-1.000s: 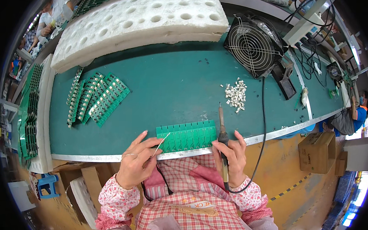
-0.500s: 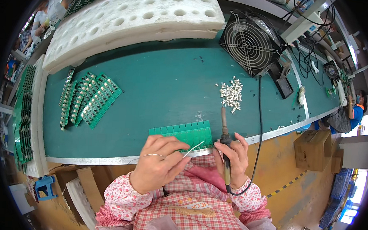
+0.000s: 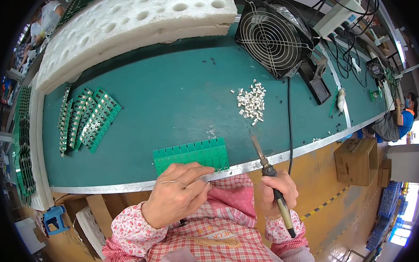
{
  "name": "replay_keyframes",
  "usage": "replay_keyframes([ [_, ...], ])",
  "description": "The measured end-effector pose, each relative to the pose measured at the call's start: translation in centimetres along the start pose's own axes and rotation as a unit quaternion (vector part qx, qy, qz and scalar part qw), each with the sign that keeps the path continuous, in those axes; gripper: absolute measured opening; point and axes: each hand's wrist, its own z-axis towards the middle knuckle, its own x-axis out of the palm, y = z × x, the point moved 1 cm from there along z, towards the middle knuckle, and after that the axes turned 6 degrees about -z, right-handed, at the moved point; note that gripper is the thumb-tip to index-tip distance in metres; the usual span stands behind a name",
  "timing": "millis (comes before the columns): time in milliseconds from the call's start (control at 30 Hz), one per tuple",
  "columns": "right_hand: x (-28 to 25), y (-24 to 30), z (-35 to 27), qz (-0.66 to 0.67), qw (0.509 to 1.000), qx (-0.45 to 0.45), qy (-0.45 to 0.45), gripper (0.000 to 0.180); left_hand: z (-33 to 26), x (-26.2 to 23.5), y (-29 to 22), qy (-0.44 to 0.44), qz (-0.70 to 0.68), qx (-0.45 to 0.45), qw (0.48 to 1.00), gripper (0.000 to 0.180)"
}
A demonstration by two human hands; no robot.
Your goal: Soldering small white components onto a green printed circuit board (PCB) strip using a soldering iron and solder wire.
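Note:
A green circuit board panel [image 3: 190, 152] lies at the near edge of the bench, partly covered by my left hand [image 3: 177, 192]. The fingers of that hand are pinched on a thin solder wire, which loops over the knuckles, its end showing beside the board's near edge. My right hand [image 3: 281, 191] is wrapped round a soldering iron [image 3: 280, 205]. The iron's tip points away from me over the bench, to the right of the board and apart from it. Past the tip is a pile of small white connectors [image 3: 252, 102].
Several populated circuit boards [image 3: 99, 120] lie at the left. A white foam block [image 3: 130, 31] with holes runs along the back. Behind the connectors stands a black fan [image 3: 272, 41], with a black cable [image 3: 289, 129] crossing the bench. Stacked boards [image 3: 24, 143] stand at the far left.
My right hand has drawn the soldering iron right and toward me, away from the board, tilting it. My left hand stays by the board with the solder wire. The whole view has shifted slightly.

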Motion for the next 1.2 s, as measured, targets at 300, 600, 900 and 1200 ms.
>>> replay_keyframes([
  [300,0.4,-0.4,-1.7,0.189,0.98,0.055,-0.029,0.016,0.3,0.1,-0.3,-0.01,-0.002,-0.014,1.0,0.02],
  [600,0.9,-0.4,-1.3,0.21,0.977,0.007,-0.046,0.012,0.0,-0.7,0.5,-0.029,-0.061,-0.019,0.998,0.023],
  [900,1.3,0.1,-1.1,0.218,0.974,0.0,-0.06,0.016,-2.3,-1.5,0.8,-0.069,-0.035,-0.029,0.997,0.03],
  [1200,1.4,0.7,-0.8,0.194,0.98,0.002,-0.041,0.015,-3.6,-1.6,1.0,-0.107,-0.022,-0.046,0.993,0.023],
])
